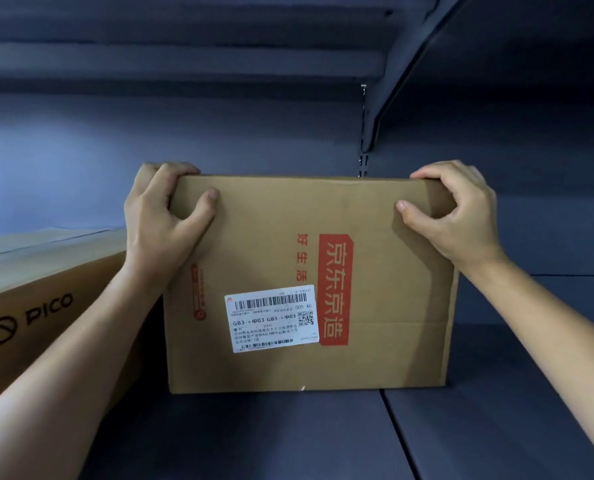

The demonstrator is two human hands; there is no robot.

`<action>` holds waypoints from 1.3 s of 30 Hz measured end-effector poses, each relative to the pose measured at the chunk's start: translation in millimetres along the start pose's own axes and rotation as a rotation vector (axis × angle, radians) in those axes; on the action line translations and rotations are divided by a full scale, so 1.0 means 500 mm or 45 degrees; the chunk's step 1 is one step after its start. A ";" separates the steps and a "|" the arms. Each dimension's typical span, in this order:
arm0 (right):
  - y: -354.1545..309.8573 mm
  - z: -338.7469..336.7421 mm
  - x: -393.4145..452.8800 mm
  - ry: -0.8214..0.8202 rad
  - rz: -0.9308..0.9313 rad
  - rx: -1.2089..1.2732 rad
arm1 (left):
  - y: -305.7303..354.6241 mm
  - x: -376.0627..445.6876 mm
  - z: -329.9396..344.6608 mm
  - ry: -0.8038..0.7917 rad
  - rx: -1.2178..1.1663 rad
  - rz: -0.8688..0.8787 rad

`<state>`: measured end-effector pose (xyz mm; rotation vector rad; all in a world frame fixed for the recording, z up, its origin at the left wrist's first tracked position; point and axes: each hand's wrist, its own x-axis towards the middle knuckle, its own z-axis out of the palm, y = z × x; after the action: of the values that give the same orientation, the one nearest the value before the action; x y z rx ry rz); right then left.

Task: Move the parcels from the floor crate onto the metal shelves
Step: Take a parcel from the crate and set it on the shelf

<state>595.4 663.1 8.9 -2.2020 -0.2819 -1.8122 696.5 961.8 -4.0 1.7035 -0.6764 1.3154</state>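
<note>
With both arms reaching forward over the dark metal shelf (pixel 496 438), I have the cardboard parcel (pixel 309 282) standing upright on the shelf surface, its printed face toward me. My left hand (pixel 164 220) is curled over its top left corner, thumb pressed on the front face and fingers wrapped behind the edge; my right hand (pixel 458 216) grips the top right corner the same way. On the parcel's face: a white shipping label (pixel 271 318) with barcodes, a QR code, "005 A0" and "GB3", the smaller print too fine to read; a red block (pixel 335 289) with large Chinese characters, sideways. Just left of the parcel, by my left forearm, sits a second carton (pixel 46 306) printed "PICO" with a round logo. Behind: blue-grey back panel (pixel 81 161), slotted upright (pixel 363 161), upper shelf underside (pixel 184 46).
</note>
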 end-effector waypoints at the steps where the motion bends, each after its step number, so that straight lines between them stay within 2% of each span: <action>1: 0.005 0.006 0.002 -0.007 -0.001 -0.001 | -0.005 0.003 0.006 -0.004 0.003 0.001; 24: 0.048 0.068 0.016 -0.030 -0.020 -0.029 | -0.078 0.030 0.072 -0.020 -0.012 0.008; 28: 0.044 0.063 0.017 -0.074 0.040 -0.011 | -0.065 0.040 0.059 -0.102 -0.018 -0.063; 34: 0.028 0.040 0.031 -0.270 0.229 0.000 | -0.018 0.074 0.020 -0.379 0.163 -0.169; 36: 0.022 0.019 0.038 -0.332 0.298 0.027 | 0.000 0.078 0.003 -0.406 0.229 -0.193; 39: -0.003 -0.025 0.036 -0.297 0.383 0.101 | 0.028 0.060 -0.034 -0.370 0.257 -0.216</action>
<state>586.8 659.8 29.0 -2.2589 -0.0618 -1.3683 685.8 972.1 30.0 2.0936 -0.5611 1.0561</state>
